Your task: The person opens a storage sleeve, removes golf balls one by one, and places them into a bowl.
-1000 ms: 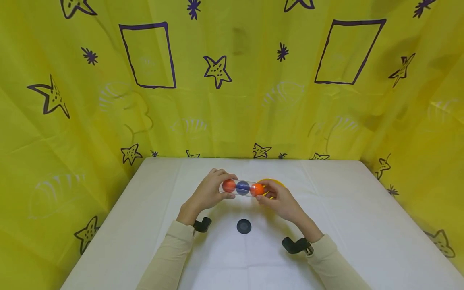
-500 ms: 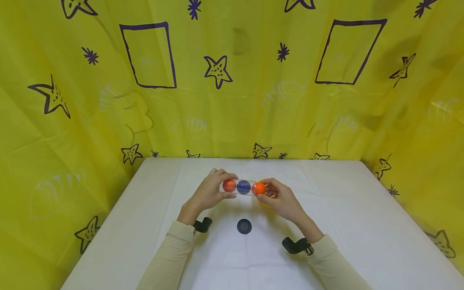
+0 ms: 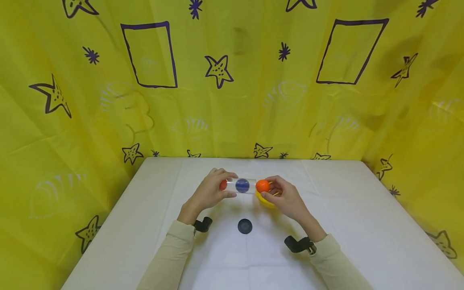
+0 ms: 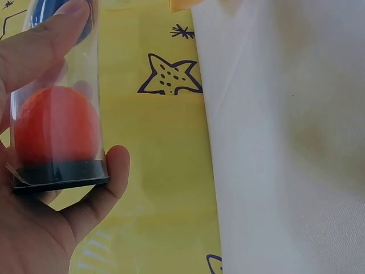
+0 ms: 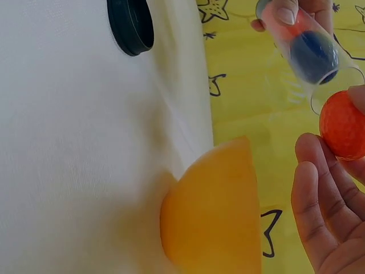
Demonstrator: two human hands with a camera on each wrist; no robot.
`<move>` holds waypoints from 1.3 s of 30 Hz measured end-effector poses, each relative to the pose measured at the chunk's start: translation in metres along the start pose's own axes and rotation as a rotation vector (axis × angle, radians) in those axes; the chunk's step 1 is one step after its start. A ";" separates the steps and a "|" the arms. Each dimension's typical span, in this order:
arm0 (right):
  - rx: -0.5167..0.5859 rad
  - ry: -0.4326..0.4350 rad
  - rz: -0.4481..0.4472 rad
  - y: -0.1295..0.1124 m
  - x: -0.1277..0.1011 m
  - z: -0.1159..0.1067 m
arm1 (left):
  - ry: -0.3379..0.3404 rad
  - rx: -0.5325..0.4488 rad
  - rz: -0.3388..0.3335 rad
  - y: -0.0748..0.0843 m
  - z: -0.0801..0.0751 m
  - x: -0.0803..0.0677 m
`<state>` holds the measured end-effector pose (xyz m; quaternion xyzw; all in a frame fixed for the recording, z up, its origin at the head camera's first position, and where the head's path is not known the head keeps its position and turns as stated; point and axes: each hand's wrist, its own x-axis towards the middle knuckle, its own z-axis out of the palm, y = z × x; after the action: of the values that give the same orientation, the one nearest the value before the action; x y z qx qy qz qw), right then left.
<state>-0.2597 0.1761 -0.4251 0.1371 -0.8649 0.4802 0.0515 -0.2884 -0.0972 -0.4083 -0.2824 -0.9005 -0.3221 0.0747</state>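
Observation:
My left hand (image 3: 210, 191) grips a clear plastic tube (image 3: 252, 186), which lies nearly level above the table. Inside it are a red-orange ball (image 4: 57, 125), down by the black base (image 4: 63, 174), and a dark blue ball (image 3: 242, 185) farther along. At the tube's open end, the thumb and fingers of my right hand (image 3: 288, 199) pinch an orange ball (image 3: 262, 186). In the right wrist view this dimpled ball (image 5: 341, 125) is just outside the tube's mouth, right by the rim, with the other fingers spread below it.
A yellow bowl (image 3: 266, 201) stands on the white table (image 3: 224, 257) beneath my right hand, partly hidden by it. Nearer to me lies a round black cap (image 3: 245, 226). Yellow patterned curtain (image 3: 239, 121) encloses the table's back and sides.
My right hand has drawn the orange ball rightward, out of the tube's end. Within the tube, the red-orange ball has shifted left toward the base. The left hand has stayed nearly still.

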 end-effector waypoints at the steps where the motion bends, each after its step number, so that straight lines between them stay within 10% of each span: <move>1: -0.005 0.005 0.001 0.000 0.000 -0.001 | 0.003 -0.003 0.001 0.000 0.000 0.000; 39: -0.054 0.144 0.114 0.029 0.006 -0.040 | 0.006 0.007 -0.017 -0.001 -0.001 0.000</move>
<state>-0.2750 0.2230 -0.4266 0.0511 -0.8781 0.4673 0.0897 -0.2891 -0.0986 -0.4082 -0.2733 -0.9039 -0.3203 0.0758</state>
